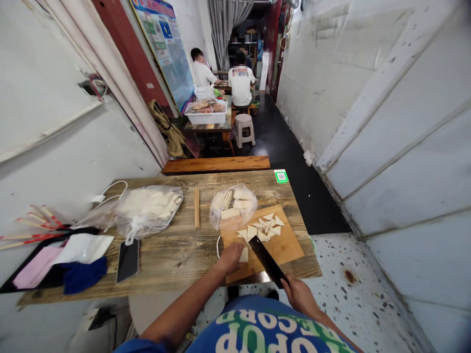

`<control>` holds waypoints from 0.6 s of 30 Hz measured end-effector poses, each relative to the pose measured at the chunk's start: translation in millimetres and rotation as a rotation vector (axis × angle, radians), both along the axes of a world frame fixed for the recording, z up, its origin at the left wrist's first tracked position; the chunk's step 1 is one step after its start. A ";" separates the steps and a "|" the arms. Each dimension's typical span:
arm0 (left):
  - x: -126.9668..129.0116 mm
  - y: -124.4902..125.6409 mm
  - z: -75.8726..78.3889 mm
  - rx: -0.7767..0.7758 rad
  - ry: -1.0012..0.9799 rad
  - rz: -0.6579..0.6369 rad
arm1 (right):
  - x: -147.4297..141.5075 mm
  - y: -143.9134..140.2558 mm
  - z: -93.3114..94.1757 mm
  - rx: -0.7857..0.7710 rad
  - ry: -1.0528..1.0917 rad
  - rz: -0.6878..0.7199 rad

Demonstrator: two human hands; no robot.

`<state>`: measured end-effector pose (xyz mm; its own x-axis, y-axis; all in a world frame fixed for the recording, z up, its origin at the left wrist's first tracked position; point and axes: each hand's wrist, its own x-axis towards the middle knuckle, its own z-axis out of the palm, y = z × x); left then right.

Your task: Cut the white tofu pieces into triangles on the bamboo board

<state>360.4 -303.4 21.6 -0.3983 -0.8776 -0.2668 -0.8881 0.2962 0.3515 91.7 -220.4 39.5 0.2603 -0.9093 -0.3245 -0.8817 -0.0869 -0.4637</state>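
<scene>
Left hand: fingers curled down onto a pale tofu piece, pinning it to the wooden cutting board. Right hand: fingers closed around the handle of a dark cleaver, blade angled toward the far left over the board. Cut triangles lie just beyond the blade. Open bag of tofu blocks at the board's far-left corner. Tabletop carries skewers, a larger tied bag and a phone to the left.

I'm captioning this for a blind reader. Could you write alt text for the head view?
At a wooden table, the left hand steadies a pale slab on a cutting board while the right hand holds a cleaver beside cut triangles.
</scene>
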 end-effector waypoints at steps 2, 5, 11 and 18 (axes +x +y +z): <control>-4.4 10.8 -10.0 -0.071 0.015 0.173 | 3.6 -2.1 4.2 -0.014 0.012 0.013; -9.6 26.6 -24.3 -0.141 0.050 0.363 | 9.5 -7.2 12.3 -0.032 0.022 0.054; -2.7 49.4 -35.7 -0.185 0.238 0.492 | 20.2 -25.6 33.2 -0.059 0.093 0.223; 1.0 59.7 -40.8 -0.138 0.314 0.565 | 28.4 -37.8 41.4 -0.050 0.181 0.294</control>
